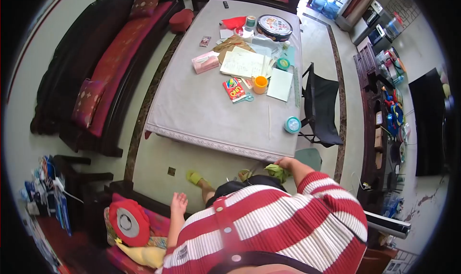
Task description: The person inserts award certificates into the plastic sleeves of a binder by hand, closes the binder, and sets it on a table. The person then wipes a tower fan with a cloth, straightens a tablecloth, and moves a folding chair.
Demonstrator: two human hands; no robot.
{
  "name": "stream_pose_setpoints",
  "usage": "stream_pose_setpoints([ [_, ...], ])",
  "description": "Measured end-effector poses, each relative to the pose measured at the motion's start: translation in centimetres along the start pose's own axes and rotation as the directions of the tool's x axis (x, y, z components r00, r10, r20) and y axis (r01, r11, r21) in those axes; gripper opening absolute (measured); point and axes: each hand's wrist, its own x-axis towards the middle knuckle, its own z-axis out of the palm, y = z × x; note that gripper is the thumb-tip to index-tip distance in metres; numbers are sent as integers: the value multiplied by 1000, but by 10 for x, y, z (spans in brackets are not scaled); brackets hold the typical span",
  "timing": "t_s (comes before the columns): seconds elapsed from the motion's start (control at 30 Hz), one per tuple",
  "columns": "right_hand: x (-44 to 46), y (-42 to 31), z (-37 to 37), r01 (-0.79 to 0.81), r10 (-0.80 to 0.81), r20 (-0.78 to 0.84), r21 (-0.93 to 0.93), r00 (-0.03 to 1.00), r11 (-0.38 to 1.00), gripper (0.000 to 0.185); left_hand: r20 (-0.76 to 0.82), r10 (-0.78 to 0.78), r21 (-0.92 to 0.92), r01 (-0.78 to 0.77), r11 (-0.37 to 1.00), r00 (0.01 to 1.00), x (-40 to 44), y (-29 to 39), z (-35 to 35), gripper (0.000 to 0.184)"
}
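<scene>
My right hand (pixel 286 163) is at the near right corner of the table (pixel 192 115), its fingers closed on a crumpled yellow-green cloth (pixel 277 172). The cloth hangs below the table's edge, and part of it is hidden by my hand and body. Out to the left, away from the table, my left hand (pixel 179 204) is raised with its fingers apart and nothing in it. Closest to that hand are a red round cushion (pixel 129 222) with a grey centre and a yellow plush toy (pixel 144 255) on the seat below.
On the table are an UNO box (pixel 234 89), scissors (pixel 246 98), an orange mug (pixel 260 85), notebooks (pixel 280 85), a tissue pack (pixel 205 62), a round tin (pixel 274 27) and a teal-lidded tub (pixel 292 125). A black folding chair (pixel 322 101) stands right; a sofa (pixel 113 58) left.
</scene>
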Motion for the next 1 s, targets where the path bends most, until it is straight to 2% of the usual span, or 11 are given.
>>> stream_pose_setpoints([
  [0.03,-14,-21,21,-82,95,-23,332,995,940,22,30,-16,8,16,1000,999,36,26,14,47],
  [0.1,14,-30,43,-316,372,44,622,927,717,26,44,-51,64,48,997,998,104,84,33,50],
  [0.13,-23,-88,53,-189,405,-154,702,901,686,35,37,-74,96,70,993,997,141,107,49,51],
  [0.17,80,25,68,-32,252,-103,876,962,480,48,31,-93,124,88,988,995,181,128,70,52],
  [0.2,112,48,78,4,266,-90,951,960,308,58,51,-67,89,62,994,997,222,144,86,54],
  [0.27,89,-8,89,46,100,-45,999,994,-17,60,58,-38,45,35,998,998,293,163,108,58],
  [0.47,116,-30,115,294,139,-261,892,955,-343,64,153,-17,-262,57,963,988,340,162,186,80],
  [0.6,146,24,141,595,-235,-639,768,732,-236,47,130,-29,-476,88,875,991,346,151,164,77],
  [0.67,148,9,143,629,-10,-666,709,746,-319,45,150,70,-482,11,876,986,360,154,156,70],
  [0.73,119,-34,134,488,183,-455,767,871,-416,33,168,216,-382,-138,914,962,390,148,136,62],
  [1.0,113,-15,140,482,196,-447,851,873,-208,29,109,218,-386,-161,909,970,359,153,123,56],
])
